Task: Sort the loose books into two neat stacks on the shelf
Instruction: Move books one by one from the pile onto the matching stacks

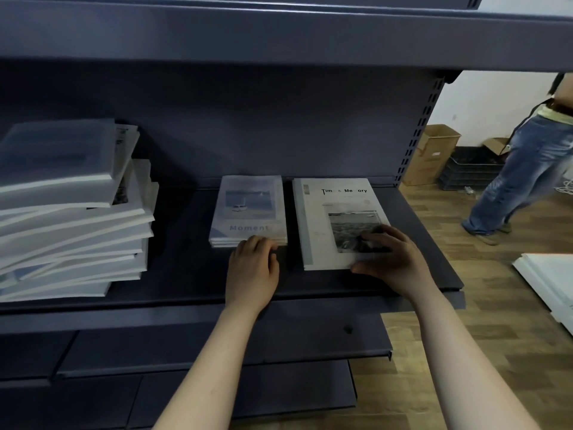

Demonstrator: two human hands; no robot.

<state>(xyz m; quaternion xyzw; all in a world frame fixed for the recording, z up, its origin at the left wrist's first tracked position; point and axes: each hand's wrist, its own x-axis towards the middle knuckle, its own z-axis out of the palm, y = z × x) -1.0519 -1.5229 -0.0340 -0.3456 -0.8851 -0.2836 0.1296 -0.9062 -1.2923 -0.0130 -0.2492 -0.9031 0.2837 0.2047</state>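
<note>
Shelf (186, 274) under your hands: matt, smooth painted metal. Small stack (248, 209) at your left hand (252, 268): faintly glossy paper covers. Large book (322, 225) under your right hand (393, 259): smooth matt paper. Floor (496, 336) beyond that hand: wood grain.

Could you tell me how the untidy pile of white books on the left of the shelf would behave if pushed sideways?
The untidy pile of white books would probably shear apart rather than slide whole, since its books lie askew and overhang. It likely feels heavy, being many books deep. The top book sits tilted, so it may slip off first.
</note>
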